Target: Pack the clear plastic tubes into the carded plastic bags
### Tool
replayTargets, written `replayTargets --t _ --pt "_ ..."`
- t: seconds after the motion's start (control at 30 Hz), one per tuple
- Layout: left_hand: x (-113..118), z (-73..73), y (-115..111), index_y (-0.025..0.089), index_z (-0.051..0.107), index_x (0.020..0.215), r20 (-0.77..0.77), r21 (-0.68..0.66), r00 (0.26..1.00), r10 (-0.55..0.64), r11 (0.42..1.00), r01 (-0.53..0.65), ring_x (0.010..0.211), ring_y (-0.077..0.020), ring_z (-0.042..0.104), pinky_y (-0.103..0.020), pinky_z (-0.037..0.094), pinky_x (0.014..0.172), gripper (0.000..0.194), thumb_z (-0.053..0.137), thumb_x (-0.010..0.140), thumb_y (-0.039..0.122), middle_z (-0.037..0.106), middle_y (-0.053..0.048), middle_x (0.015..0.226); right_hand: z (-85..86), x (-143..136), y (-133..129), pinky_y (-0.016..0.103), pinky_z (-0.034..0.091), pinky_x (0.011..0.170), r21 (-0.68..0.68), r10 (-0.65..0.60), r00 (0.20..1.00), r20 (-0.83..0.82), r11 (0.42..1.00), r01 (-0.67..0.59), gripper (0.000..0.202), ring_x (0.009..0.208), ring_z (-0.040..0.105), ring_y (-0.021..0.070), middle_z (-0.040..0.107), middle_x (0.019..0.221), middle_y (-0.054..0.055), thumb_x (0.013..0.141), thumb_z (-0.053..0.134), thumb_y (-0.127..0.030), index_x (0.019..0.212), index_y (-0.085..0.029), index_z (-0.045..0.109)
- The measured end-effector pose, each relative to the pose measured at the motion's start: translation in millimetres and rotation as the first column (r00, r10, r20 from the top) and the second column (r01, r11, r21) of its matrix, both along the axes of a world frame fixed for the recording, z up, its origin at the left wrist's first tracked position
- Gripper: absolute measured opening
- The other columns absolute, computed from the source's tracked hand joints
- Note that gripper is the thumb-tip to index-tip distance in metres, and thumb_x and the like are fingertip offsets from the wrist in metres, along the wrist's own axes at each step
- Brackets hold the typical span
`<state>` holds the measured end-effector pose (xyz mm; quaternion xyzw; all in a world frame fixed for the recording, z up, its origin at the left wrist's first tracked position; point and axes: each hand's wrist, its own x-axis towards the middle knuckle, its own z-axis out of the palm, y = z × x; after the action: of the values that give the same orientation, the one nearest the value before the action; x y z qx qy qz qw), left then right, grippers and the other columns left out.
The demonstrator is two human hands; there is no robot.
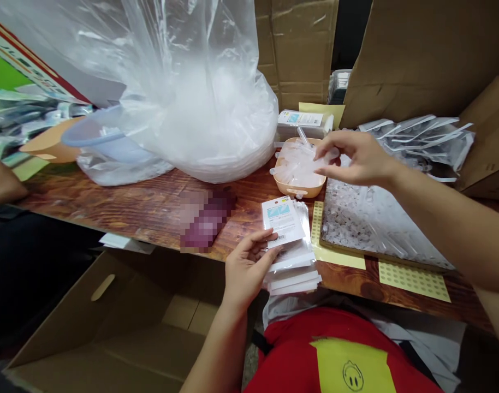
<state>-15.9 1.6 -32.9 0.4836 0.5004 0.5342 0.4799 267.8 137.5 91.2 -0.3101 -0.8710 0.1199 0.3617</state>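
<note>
My left hand (251, 265) pinches the lower edge of a white printed card (283, 218) between thumb and fingers. That card lies on top of a fanned stack of clear plastic bags (294, 267) at the table's front edge. Above the right side of a small peach-coloured basket (301, 189), my right hand (351, 155) has its thumb and fingers closed around a translucent plastic tube (330, 157), partly hidden by the fingers. Many similar clear tubes (292, 164) fill the basket, a few poking over its rim.
A large clear plastic bag (208, 120) bulges beside a blue bowl (97, 134). Right of the basket lies a shallow tray (356, 218) of small clear pieces, near yellow sticker sheets (413, 279). An open cardboard box (122, 322) stands below. Another person's arm (1, 180) shows at left.
</note>
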Motion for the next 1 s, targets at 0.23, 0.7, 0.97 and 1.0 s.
replayTargets --t 0.23,0.7,0.97,1.0 --pt "18.4 13.3 -1.4 0.015 0.067 0.119 0.138 0.072 0.988 0.064 0.995 -0.075 0.078 -0.0146 0.076 -0.023 0.063 0.07 0.056 0.092 0.072 0.028 0.081 -0.01 0.099 -11.5 -28.7 -144.9 0.031 0.062 0.079 0.418 0.175 0.967 0.183 0.877 -0.238 0.013 0.092 0.07 0.0159 0.075 0.111 0.012 0.094 0.069 -0.014 0.105 -0.013 0.064" --pt "35.3 27.7 -7.5 0.025 0.046 0.132 0.133 0.296 0.991 -0.023 0.955 -0.017 0.064 -0.0079 0.066 -0.017 0.049 0.056 0.057 0.082 0.088 0.026 0.077 -0.002 0.097 -29.8 -46.5 -154.3 0.028 0.06 0.084 0.342 0.125 0.991 0.041 0.93 -0.131 0.017 0.096 0.068 0.0155 0.073 0.111 0.013 0.096 0.067 -0.013 0.111 -0.011 0.06" --pt "36.6 30.0 -8.4 0.031 0.041 0.14 0.219 0.192 0.973 -0.078 0.981 0.035 0.049 -0.0064 0.055 -0.02 0.039 0.045 0.075 0.09 0.083 0.038 0.074 0.0 0.093 -33.2 -50.5 -146.7 0.03 0.057 0.084 0.336 0.125 0.991 0.055 0.932 -0.136 0.017 0.096 0.067 0.0172 0.072 0.109 0.014 0.093 0.069 -0.009 0.106 -0.012 0.059" --pt "36.3 30.2 -7.7 0.031 0.041 0.141 0.225 0.18 0.97 -0.089 0.982 0.048 0.049 -0.007 0.055 -0.02 0.039 0.045 0.077 0.091 0.082 0.04 0.073 0.0 0.092 -34.9 -53.6 -142.7 0.031 0.058 0.084 0.348 0.113 0.992 0.056 0.929 -0.125 0.015 0.095 0.068 0.0179 0.072 0.107 0.013 0.093 0.069 -0.01 0.105 -0.012 0.059"
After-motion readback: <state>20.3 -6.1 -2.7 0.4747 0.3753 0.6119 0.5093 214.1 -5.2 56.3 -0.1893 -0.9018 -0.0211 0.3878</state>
